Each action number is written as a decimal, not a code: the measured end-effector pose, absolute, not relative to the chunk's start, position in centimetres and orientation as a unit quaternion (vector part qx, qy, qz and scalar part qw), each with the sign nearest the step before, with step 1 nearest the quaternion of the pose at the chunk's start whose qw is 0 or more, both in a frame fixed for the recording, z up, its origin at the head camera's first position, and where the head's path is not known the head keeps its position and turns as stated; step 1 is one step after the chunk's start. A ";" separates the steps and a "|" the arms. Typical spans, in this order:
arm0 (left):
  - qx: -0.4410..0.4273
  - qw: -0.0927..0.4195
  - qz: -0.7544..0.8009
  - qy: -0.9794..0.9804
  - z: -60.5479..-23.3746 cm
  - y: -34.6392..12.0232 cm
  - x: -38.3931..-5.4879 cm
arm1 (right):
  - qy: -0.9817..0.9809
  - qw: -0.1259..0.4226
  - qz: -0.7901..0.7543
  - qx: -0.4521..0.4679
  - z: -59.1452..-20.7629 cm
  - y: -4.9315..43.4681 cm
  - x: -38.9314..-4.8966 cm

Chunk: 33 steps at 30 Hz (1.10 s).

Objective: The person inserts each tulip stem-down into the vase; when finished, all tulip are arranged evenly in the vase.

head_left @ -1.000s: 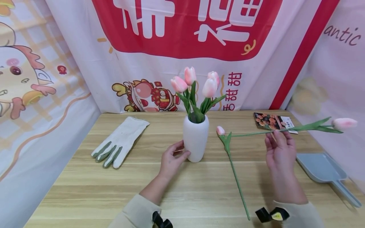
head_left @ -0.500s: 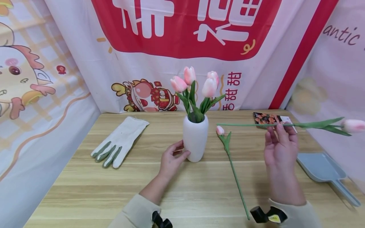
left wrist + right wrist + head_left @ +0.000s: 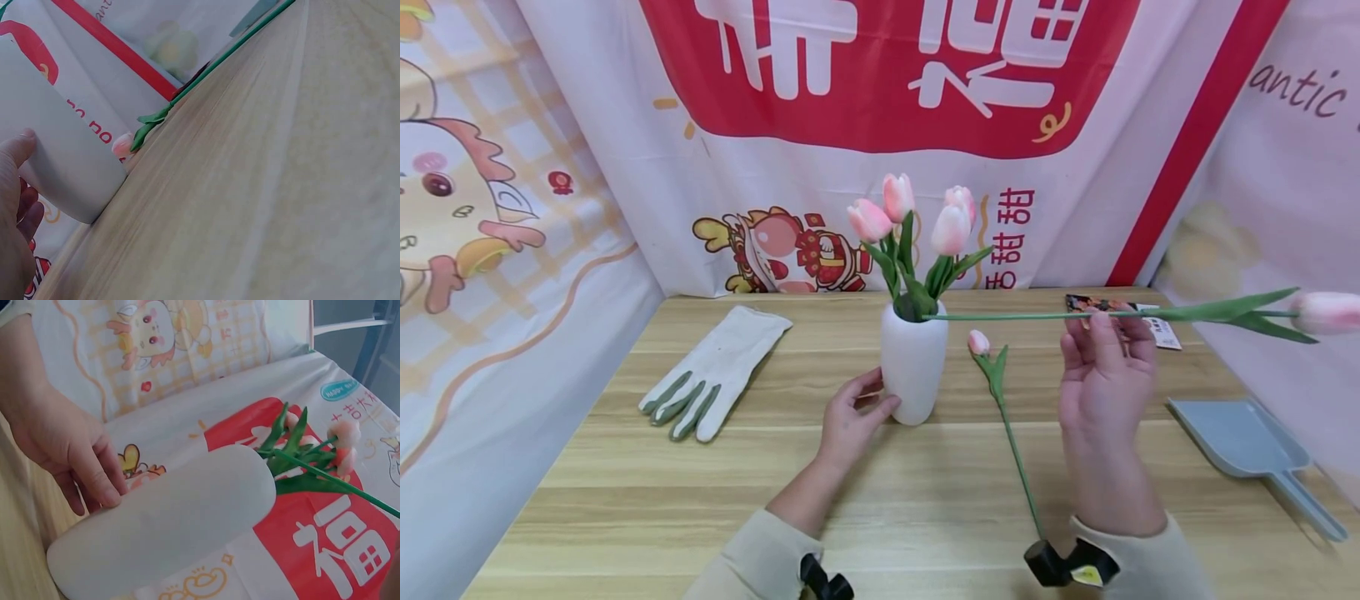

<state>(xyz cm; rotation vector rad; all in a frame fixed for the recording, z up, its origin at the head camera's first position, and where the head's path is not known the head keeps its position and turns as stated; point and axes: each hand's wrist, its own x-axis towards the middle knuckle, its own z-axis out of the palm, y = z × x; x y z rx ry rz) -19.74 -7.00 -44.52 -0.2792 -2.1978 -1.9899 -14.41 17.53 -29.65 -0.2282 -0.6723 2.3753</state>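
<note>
A white vase (image 3: 913, 367) stands upright on the table, with several pink tulips (image 3: 951, 229) in it. My left hand (image 3: 850, 425) grips the vase low on its left side, thumb in front; the left wrist view shows the thumb against its wall (image 3: 62, 144). To the right, my right hand (image 3: 1108, 387) pinches the green stem of another tulip (image 3: 1213, 312) between thumb and fingers. This tulip lies nearly level, bloom to the right, and its stem end appears at the vase's mouth. Whether it touches the rim I cannot tell.
One more tulip (image 3: 1011, 437) lies on the table between the vase and my right arm. A white and grey glove (image 3: 718, 371) is at the left. Behind my right hand lies a flower-printed card (image 3: 1161, 333); a grey-blue dustpan (image 3: 1243, 437) is at the right.
My right hand has moved left, lifting the tulip slightly, so its stem end has come from beyond the loose bloom to the vase's mouth. The left hand and vase have stayed put.
</note>
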 end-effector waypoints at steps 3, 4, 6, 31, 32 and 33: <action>-0.093 0.083 -0.669 -0.733 -44.5 -7.0 -19.7 | -0.259 0.354 0.897 -0.043 -29.7 16.5 -14.6; -0.093 0.083 -0.668 -0.733 -44.5 -7.0 -19.7 | -0.258 0.364 0.895 -0.026 -29.7 16.2 -14.7; -0.093 0.082 -0.667 -0.735 -44.4 -7.1 -19.7 | -0.255 0.378 0.890 0.003 -29.8 15.7 -14.9; -0.094 0.073 -0.659 -0.743 -44.5 -7.2 -19.7 | -0.478 0.398 0.778 0.091 -29.4 12.0 -16.3; -0.094 0.072 -0.658 -0.744 -44.5 -7.2 -19.7 | -0.482 0.397 0.774 0.099 -29.5 11.9 -16.3; -0.094 0.072 -0.657 -0.744 -44.5 -7.2 -19.7 | -0.488 0.398 0.769 0.108 -29.5 11.7 -16.4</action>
